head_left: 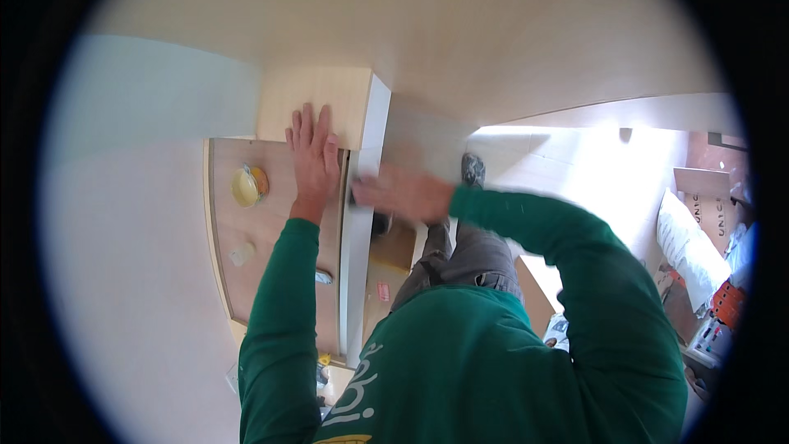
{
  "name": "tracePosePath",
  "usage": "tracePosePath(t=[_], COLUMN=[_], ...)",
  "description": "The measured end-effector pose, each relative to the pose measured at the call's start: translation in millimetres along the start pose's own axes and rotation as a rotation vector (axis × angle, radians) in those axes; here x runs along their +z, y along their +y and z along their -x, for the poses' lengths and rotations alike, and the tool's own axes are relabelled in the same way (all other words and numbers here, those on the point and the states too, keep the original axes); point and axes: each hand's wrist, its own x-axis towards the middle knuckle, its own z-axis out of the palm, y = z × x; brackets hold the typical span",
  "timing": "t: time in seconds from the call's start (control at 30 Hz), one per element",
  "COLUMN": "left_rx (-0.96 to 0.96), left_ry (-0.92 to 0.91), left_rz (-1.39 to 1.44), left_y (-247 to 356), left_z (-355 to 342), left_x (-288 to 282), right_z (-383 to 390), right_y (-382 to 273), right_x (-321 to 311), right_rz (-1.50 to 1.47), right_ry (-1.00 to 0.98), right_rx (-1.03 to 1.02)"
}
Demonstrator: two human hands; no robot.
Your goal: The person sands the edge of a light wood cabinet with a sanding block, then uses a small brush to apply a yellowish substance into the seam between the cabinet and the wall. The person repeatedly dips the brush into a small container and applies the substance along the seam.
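Note:
My left hand (312, 156) lies with its fingers spread on a light wood-toned block (320, 103), at the corner where it meets a shallow recessed panel (279, 230). Nothing is held in it. Beside it, on the right, my right hand (407, 195) reaches across to the white edge strip (355, 255) of the same unit. Motion smears its fingers, and a dark patch shows at their tips that I cannot make out. On the recessed panel rest a round yellow roll (249, 187), a small pale piece (242, 254) and a small silvery object (324, 277).
A large wood-toned panel (509, 25) spans the far side above my hands. At the right, cardboard (703, 214), a white bag (690, 238) and an orange object (727, 304) lie in a pile. My shoe (472, 169) stands on the pale floor (559, 164).

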Motion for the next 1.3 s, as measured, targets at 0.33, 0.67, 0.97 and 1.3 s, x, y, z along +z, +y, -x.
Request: tracePosePath(t=[0.33, 0.67, 0.97, 1.3], left_rx=[0.414, 0.418, -0.108, -0.546], left_ry=[-0.254, -0.278, -0.067, 0.286], left_rz=[0.357, 0.281, -0.008, -0.395], left_y=[172, 136, 70, 60], left_z=[-28, -40, -49, -59], left_x=[47, 25, 27, 32], right_z=[169, 274, 370, 381], right_y=[-106, -56, -31, 44], right_x=[-2, -44, -50, -66], right_rz=[-0.485, -0.529, -0.435, -0.424], right_ry=[0.076, -0.08, -0.31, -0.181], right_rx=[1.156, 1.366, 1.389, 1.252])
